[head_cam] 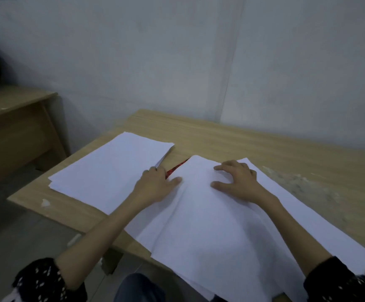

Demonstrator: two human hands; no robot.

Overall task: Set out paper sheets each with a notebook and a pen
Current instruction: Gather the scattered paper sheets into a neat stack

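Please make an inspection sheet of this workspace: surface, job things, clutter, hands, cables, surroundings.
Surface: wooden table, pale scuffed patch at right.
Job things: left paper stack; right paper sheets, loosely overlapped; red item partly hidden between them; no pen seen.
Clutter: nothing seen.
Hands: left hand at the sheets' left edge, thumb on top; right hand spread, fingers bent, on the sheets.
Cables: nothing seen.
Surroundings: grey wall; second desk at left.
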